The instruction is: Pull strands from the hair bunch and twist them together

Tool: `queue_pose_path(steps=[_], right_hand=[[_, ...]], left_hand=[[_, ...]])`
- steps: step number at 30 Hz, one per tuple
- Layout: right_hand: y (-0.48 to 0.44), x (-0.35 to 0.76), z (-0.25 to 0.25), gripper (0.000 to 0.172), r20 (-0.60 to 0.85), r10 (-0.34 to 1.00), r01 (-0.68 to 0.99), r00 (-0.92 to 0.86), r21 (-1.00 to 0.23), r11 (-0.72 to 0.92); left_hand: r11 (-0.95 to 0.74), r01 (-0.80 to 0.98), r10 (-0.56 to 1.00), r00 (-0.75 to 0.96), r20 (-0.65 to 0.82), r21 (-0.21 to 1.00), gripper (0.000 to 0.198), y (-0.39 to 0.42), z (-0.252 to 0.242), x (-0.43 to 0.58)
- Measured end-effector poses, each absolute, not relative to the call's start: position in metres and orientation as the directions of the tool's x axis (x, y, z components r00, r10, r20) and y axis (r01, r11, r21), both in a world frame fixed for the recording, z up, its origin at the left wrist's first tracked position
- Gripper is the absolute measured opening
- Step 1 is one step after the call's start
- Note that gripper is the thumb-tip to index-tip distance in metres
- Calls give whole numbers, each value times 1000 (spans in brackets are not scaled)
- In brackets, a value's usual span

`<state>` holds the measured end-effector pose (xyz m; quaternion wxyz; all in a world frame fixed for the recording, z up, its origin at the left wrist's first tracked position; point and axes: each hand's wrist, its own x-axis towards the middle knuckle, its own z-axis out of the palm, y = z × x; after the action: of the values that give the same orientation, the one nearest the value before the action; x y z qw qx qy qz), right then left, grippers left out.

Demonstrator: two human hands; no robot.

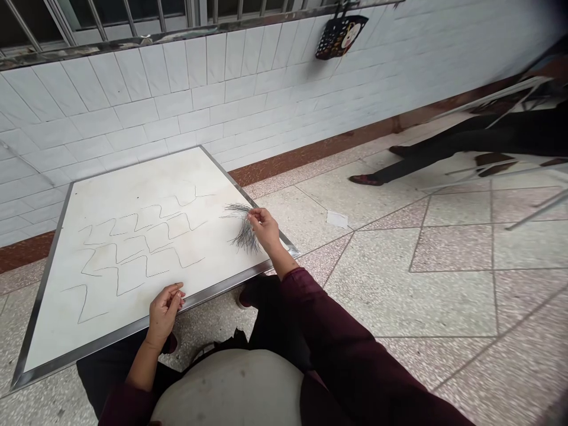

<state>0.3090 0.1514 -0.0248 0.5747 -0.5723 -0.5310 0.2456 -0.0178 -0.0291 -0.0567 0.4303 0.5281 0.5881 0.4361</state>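
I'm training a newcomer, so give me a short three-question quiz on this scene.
1. Which hand holds the bunch of dark hair strands?
2. True or false: the thin zigzag lines lie on the white board.
3. What hangs on the tiled wall?

Key:
1. The right hand
2. True
3. A black perforated holder
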Motion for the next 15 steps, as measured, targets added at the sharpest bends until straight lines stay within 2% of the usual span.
queue_pose_path(steps=[4,8,11,15], right_hand=[[144,304,-16,29,303,908,155,289,-951,268],[127,292,0,30,315,926,98,208,-949,301],[105,278,11,32,299,951,52,76,-954,295],[71,255,18,32,211,962,-44,-171,-978,206]], left_hand=[[67,228,996,-68,-53,971,36,-30,-57,-18],[88,198,995,-70,-76,976,35,-32,-48,-12],[77,156,990,-128,-57,985,35,-25,-27,-5],[-12,154,960,-276,55,988,38,-5,16,3]])
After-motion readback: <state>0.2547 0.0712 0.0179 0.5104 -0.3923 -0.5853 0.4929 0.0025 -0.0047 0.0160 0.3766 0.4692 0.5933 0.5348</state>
